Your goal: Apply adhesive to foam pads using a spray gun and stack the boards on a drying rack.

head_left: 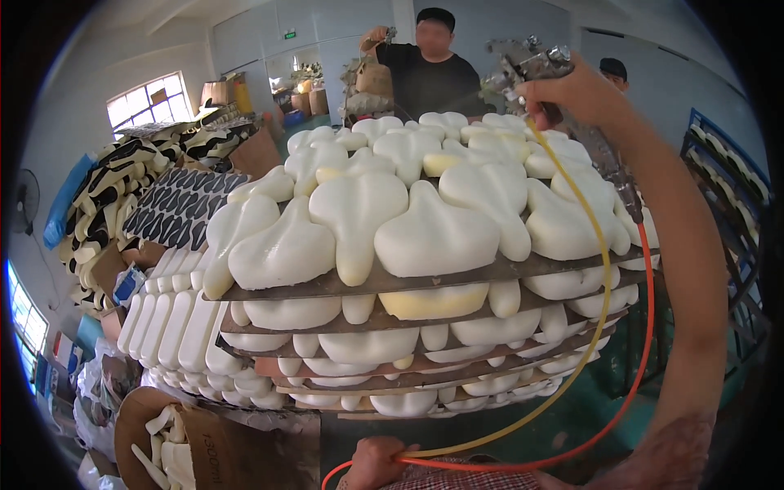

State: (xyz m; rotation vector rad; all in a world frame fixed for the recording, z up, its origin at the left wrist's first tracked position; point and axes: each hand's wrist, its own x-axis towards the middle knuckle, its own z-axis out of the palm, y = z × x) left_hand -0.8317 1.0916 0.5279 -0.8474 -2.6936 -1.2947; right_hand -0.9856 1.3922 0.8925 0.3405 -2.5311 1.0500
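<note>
Raised at the upper right, my right hand [563, 91] grips a metal spray gun [531, 65] by its handle. A yellow hose [604, 245] and an orange-red hose [648, 302] hang in a long curve from the gun's side. Low in front of my body, my left hand [376, 462] is closed around both hoses. Before me, white foam bicycle saddle pads [437, 233] cover the top board [408, 279] of a tall stack. Several are yellowish, and some look glossy. The gun is above the far right part of the stack.
Across the stack a person [429, 77] in black holds up another spray gun; a second person [612, 72] is partly hidden by my arm. A cardboard box [220, 441] with foam pieces stands at lower left. A blue rack [731, 180] is right; piled pads [106, 196] are left.
</note>
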